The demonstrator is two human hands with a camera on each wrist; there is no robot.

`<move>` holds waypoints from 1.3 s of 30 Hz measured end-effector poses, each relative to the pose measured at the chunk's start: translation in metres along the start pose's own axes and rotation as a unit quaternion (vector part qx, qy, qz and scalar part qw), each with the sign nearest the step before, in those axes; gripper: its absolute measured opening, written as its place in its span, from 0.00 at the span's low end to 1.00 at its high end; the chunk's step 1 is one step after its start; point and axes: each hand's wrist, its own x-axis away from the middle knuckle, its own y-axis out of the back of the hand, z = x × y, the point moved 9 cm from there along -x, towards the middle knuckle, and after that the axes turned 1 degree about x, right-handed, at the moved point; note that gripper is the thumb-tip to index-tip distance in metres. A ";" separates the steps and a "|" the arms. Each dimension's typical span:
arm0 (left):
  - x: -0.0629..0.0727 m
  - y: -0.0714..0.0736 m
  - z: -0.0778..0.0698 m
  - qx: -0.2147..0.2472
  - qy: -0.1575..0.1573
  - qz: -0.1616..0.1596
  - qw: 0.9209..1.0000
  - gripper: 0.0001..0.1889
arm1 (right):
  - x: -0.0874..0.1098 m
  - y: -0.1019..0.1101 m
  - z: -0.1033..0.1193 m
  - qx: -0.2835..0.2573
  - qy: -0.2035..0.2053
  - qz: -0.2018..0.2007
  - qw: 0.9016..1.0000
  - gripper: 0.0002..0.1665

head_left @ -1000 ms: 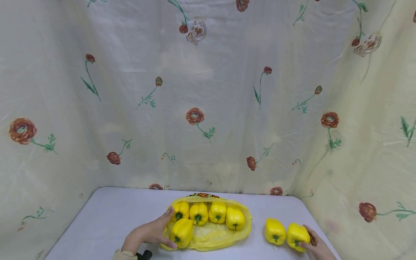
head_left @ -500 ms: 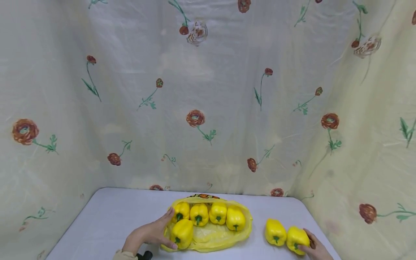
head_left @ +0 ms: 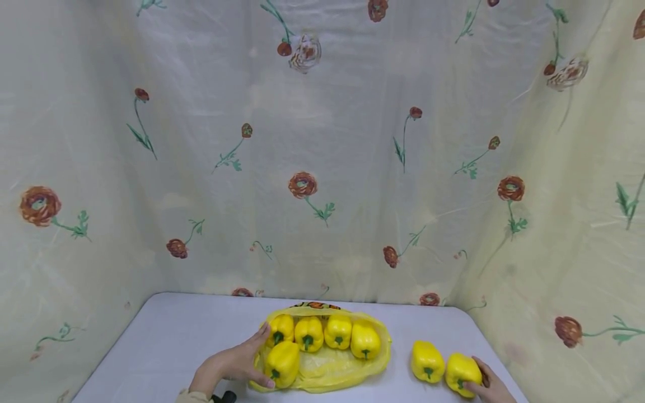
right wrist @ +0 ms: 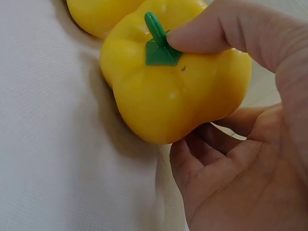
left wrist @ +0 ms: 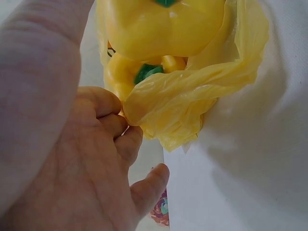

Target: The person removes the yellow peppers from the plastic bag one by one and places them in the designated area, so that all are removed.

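An open yellow plastic bag (head_left: 353, 380) lies on the table with several yellow bell peppers in it. Four-sided and green-stemmed, one bell pepper (head_left: 282, 364) sits at the bag's front left; others line its back. My left hand (head_left: 239, 361) holds the bag's left side, thumb by the front pepper; the left wrist view shows its fingers (left wrist: 130, 144) against the crumpled plastic. At the right, my right hand (head_left: 491, 385) grips another yellow bell pepper (right wrist: 163, 91), thumb beside its green stem and fingers curled behind it. That pepper seems to rest on the table.
One more yellow bell pepper (head_left: 427, 362) stands just left of the gripped one, almost touching it. The white-covered table (head_left: 171, 336) has flower-printed cloth (head_left: 347, 235) hanging behind it and along both sides. A small black object (head_left: 229, 396) shows beneath the left wrist.
Almost nothing differs. My right hand has shifted very slightly on the pepper it grips; the left hand and the bag stay put.
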 end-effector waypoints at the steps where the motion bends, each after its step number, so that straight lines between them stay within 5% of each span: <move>1: 0.000 0.000 0.000 -0.001 -0.001 0.000 1.000 0.65 | 0.000 0.000 0.000 -0.001 -0.002 0.000 1.000 0.55; 21: 0.001 -0.001 0.000 -0.005 0.007 -0.001 1.000 0.65 | 0.004 -0.002 -0.001 -0.007 -0.021 0.023 1.000 0.61; 28: 0.001 -0.001 0.000 -0.008 0.000 0.003 1.000 0.65 | 0.009 -0.001 0.000 -0.033 -0.053 0.025 0.998 0.67; 39: -0.001 -0.001 0.002 0.000 0.003 0.007 1.000 0.65 | 0.006 0.008 -0.004 -0.085 -0.048 0.010 0.995 0.69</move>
